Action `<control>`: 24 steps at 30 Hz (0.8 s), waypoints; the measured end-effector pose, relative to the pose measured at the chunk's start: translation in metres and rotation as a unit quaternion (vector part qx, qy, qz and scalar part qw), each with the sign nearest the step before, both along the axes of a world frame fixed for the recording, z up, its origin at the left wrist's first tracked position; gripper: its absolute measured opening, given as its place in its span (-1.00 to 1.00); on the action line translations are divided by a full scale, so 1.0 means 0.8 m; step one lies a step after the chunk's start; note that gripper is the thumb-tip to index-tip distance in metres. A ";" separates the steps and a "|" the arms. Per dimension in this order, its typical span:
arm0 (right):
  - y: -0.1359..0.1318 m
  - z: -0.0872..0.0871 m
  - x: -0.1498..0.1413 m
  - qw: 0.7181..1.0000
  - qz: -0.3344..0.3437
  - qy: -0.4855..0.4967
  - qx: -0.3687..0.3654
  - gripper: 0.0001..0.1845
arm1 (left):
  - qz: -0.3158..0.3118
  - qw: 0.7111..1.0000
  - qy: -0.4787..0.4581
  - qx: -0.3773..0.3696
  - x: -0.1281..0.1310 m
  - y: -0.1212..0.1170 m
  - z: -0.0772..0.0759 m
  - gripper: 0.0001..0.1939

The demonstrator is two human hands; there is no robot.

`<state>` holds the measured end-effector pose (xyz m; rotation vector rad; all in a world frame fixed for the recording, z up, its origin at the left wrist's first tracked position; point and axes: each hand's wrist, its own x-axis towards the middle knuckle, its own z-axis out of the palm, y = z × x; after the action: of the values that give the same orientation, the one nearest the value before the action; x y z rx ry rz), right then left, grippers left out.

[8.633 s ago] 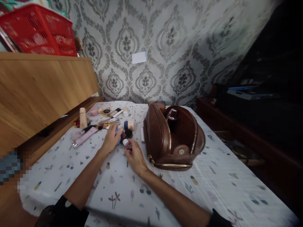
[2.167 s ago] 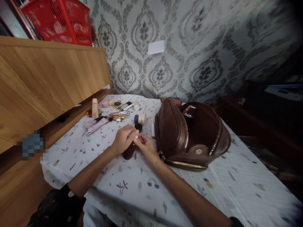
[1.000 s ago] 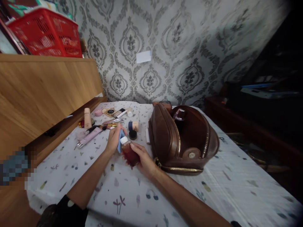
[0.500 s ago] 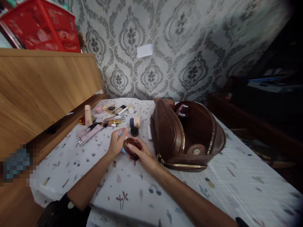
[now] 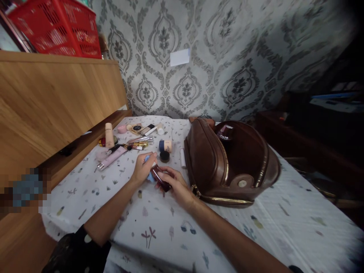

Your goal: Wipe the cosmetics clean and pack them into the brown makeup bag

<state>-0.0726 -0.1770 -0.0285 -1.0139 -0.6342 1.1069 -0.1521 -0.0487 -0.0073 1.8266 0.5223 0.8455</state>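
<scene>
Two bare hands meet over a patterned white cloth: the right hand (image 5: 175, 186) is curled around a dark red bottle (image 5: 160, 178), tilted between the hands, while the left hand (image 5: 142, 167) grips a light blue cloth (image 5: 150, 175), its fingers closed at the bottle's neck, where the white part between them is probably a cap, though the fingers partly hide it. Just beyond the bottle lie a round black lid (image 5: 164, 156) and a blue-and-beige jar (image 5: 165, 146), and to the right stands an open brown bag (image 5: 207, 163) with a shiny-capped container (image 5: 226, 132) inside
</scene>
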 end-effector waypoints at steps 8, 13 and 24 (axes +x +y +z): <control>-0.001 0.000 0.004 0.986 0.103 0.134 0.000 -0.57 | -0.010 0.999 -0.030 -0.030 0.000 -0.001 0.000 -0.52; -0.003 -0.002 0.009 0.969 0.158 0.186 -0.025 -0.47 | -0.011 0.998 -0.037 -0.050 0.001 0.001 -0.002 -0.52; 0.001 -0.003 0.002 0.985 0.095 0.142 0.012 -0.54 | -0.027 0.996 -0.037 -0.080 0.001 0.000 0.004 -0.54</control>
<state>-0.0707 -0.1761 -0.0308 -0.7666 -0.5174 1.3794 -0.1511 -0.0490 -0.0045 1.6506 0.4781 0.8081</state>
